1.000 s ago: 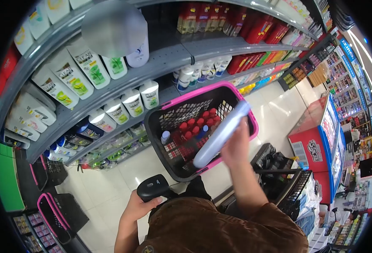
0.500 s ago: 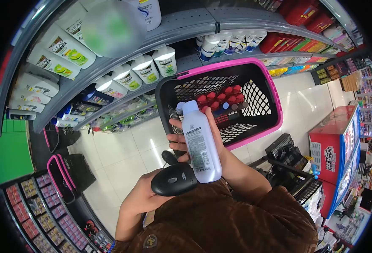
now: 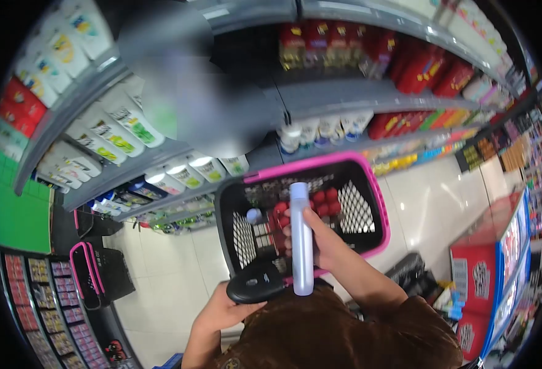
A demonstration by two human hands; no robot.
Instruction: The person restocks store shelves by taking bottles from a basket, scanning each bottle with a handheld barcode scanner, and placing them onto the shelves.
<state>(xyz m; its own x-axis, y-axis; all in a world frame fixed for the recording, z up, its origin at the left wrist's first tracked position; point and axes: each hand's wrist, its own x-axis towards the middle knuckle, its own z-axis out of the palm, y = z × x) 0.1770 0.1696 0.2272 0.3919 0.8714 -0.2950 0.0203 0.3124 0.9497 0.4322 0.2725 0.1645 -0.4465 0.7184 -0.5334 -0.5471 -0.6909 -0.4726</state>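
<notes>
While the left hand (image 3: 221,312) grips one scanner (image 3: 255,285), the right hand (image 3: 323,240) clasps one bottle (image 3: 303,252) above one basket (image 3: 379,200).

Grey shelves (image 3: 357,98) stood over a pale tiled floor (image 3: 166,270) that caught bright reflections, near a green panel (image 3: 15,215).
</notes>
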